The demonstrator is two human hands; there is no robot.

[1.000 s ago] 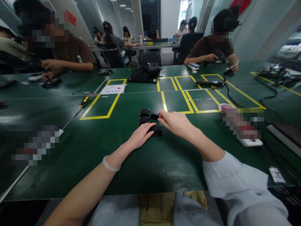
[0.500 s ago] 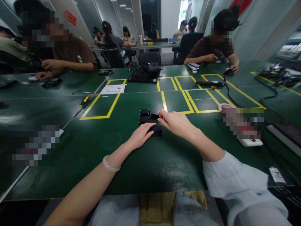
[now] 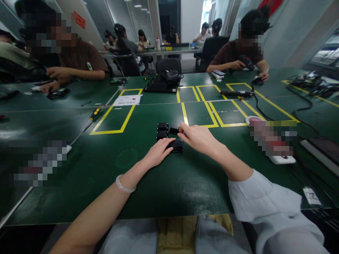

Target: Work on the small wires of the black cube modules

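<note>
My left hand [image 3: 156,154] rests over a small group of black, box-shaped parts on the green table. Its thumb and extended fingers lie around the lower black block [image 3: 177,145], holding it against the tabletop. Two more black blocks [image 3: 162,130] stand in a column just beyond these fingers. My right hand [image 3: 197,138] is closed in a pinch above the right end of the lower block. A thin dark sliver shows under its fingertips, too small to name. Another black block [image 3: 174,129] touches or sits behind the pinching fingers; I cannot tell which.
Yellow tape rectangles [image 3: 185,114] mark the tabletop ahead. A screwdriver [image 3: 95,113] and a paper sheet [image 3: 128,100] lie left. Blurred-out items [image 3: 283,160] and cables [image 3: 308,106] are at right. Two people work across the table, one with a power tool [image 3: 247,62]; more sit behind.
My hands and the black blocks stay almost exactly where they were. The person across at left has shifted a hand slightly towards a dark object on the table.
</note>
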